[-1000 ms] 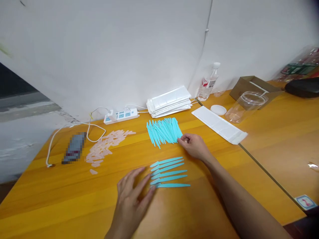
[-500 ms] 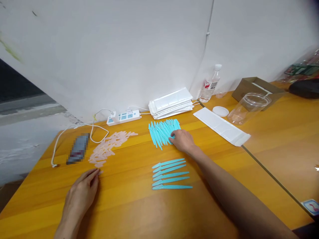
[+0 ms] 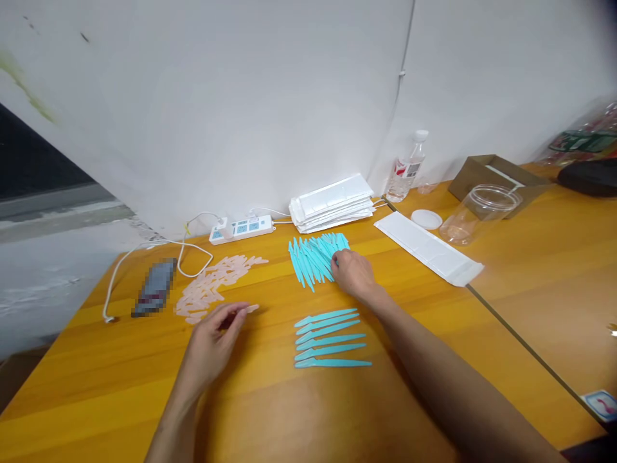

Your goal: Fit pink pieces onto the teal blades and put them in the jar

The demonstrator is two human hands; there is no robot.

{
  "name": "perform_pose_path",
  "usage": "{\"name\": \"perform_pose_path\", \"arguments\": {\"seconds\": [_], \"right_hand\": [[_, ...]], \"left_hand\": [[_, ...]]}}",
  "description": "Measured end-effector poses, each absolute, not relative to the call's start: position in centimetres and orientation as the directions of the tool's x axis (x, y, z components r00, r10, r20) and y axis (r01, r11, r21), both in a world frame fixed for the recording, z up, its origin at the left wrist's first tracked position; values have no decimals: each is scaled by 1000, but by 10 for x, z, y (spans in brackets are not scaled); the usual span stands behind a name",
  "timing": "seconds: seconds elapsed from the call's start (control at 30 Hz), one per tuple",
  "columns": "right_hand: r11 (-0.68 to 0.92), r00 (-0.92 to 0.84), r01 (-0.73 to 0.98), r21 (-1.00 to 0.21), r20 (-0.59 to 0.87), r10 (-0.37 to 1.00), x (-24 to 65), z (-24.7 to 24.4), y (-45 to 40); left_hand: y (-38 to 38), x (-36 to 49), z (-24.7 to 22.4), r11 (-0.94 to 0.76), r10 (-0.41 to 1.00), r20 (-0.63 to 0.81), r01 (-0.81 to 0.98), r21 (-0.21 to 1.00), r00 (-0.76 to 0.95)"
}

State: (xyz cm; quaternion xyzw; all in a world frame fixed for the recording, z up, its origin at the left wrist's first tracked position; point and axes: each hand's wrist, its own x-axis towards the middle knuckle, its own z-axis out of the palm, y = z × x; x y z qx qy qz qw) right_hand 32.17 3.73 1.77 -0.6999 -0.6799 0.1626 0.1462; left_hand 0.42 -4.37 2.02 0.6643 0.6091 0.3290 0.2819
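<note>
Your left hand (image 3: 212, 344) has its thumb and forefinger closed on a small pink piece (image 3: 252, 308), which points out towards three o'clock above the bench (image 3: 260, 411). Your right hand (image 3: 355, 275) has its fingertips curled in at the near right edge of the blue pile (image 3: 308, 258); whether they grip a stick, you cannot tell from here.

Straight ahead of your left hand, at twelve o'clock, the pink pile (image 3: 212, 283) is spread loosely. At its three o'clock, and at seven o'clock from your right hand, a row of blue sticks (image 3: 332, 339) lies side by side, narrow ends to the right.

Farther out, a stack of white packets (image 3: 332, 202) sits at eleven o'clock from your right hand, by the wall (image 3: 250, 96). A single white packet (image 3: 427, 247) lies flat at two o'clock, with a round white lid (image 3: 426, 219) just beyond it. A clear jar (image 3: 457, 226) and an open cardboard box (image 3: 470, 177) are farther that way. The water bottle (image 3: 405, 172) stands at one o'clock. At one o'clock from the pink pile rests a power strip (image 3: 241, 228); at its nine o'clock, a dark, pixelated object (image 3: 154, 289).
</note>
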Motion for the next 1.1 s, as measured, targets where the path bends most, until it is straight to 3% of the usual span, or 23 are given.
{"name": "perform_pose_path", "arguments": {"seconds": [0.13,0.23,0.3,0.8,0.93,1.03,1.1], "right_hand": [[88,-146,793,-602,-47,988,336,26,14],[55,-353,488,-871,-140,925,345,20,-5],[-30,-431,300,-953,-163,888,348,13,-13],[-86,-481,212,-973,-181,858,343,9,-18],[-102,-573,247,-964,-230,787,346,18,-22],[-80,-684,324,-943,-292,668,358,24,-22],[-31,-666,348,-937,-271,695,368,25,-19]], "left_hand": [[-29,37,25,14,999,-2,326,945,-37],[-26,50,17,61,995,-45,179,982,-95],[-29,56,8,94,991,-80,134,987,-109],[-44,77,-10,87,995,-98,247,965,33],[-54,86,0,-172,964,58,445,879,258],[-72,82,12,-393,885,137,556,732,444],[-89,79,16,-529,825,205,593,607,527]]}}
